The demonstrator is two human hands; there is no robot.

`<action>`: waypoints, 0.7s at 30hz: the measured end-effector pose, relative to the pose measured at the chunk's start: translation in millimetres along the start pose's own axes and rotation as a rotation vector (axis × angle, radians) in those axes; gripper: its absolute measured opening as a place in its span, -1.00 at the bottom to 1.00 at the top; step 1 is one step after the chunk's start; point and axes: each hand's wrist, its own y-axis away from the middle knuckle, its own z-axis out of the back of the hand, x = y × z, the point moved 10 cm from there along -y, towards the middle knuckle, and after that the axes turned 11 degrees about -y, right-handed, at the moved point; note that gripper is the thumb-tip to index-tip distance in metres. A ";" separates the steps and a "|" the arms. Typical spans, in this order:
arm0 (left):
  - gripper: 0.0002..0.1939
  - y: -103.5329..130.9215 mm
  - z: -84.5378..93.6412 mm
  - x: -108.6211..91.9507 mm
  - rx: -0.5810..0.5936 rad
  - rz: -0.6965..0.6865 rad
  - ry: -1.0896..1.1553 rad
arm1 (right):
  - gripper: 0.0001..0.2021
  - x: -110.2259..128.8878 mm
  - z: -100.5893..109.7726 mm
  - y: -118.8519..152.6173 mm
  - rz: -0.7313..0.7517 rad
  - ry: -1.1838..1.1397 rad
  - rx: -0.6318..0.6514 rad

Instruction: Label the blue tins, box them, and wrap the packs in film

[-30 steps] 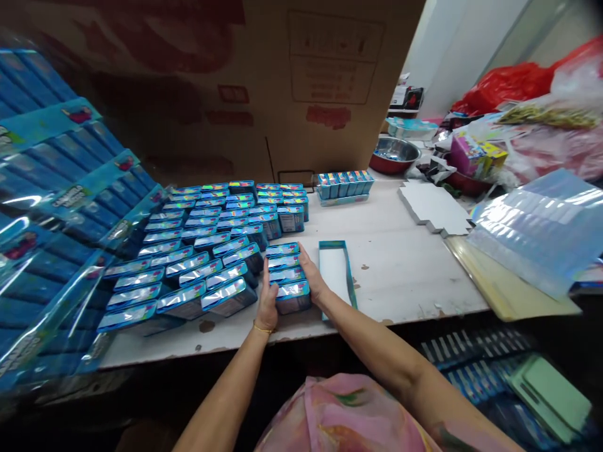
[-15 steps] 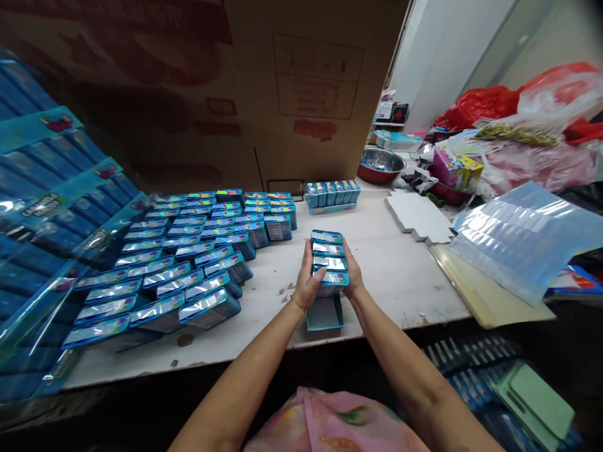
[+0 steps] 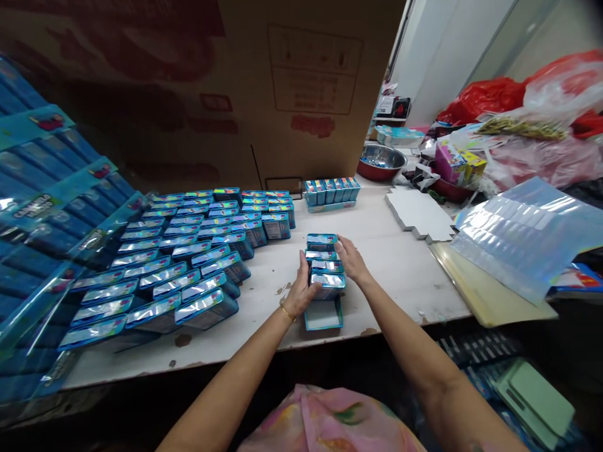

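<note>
A short row of small blue boxes [image 3: 326, 280] with shiny tops stands in an open shallow tray [image 3: 325, 320], whose near end shows a bare white bottom. My left hand [image 3: 300, 292] grips the near boxes from the left, its thumb over the front one and its fingers along their side. At the far right of the row, my right hand [image 3: 353, 260] has its fingertips bent against the farthest box [image 3: 322, 241]. That box sits slightly apart from the others. The undersides of both hands are hidden.
Many similar blue boxes [image 3: 188, 251] stand in rows on the white table [image 3: 377, 276] at left. Wrapped packs [image 3: 61, 207] are stacked beside them. A filled tray [image 3: 331, 193] stands behind, before a large carton [image 3: 235, 94]. White card [image 3: 419, 213] and plastic sheets [image 3: 527, 238] lie right.
The row has been lowered toward the tray and its far box has separated a little from the rest. My right hand has shifted from the row's near side to its far end.
</note>
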 end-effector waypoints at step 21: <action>-0.27 60.3 -18.3 19.6 0.077 0.109 -0.662 | -0.26 58.6 -97.9 52.6 0.485 0.850 0.648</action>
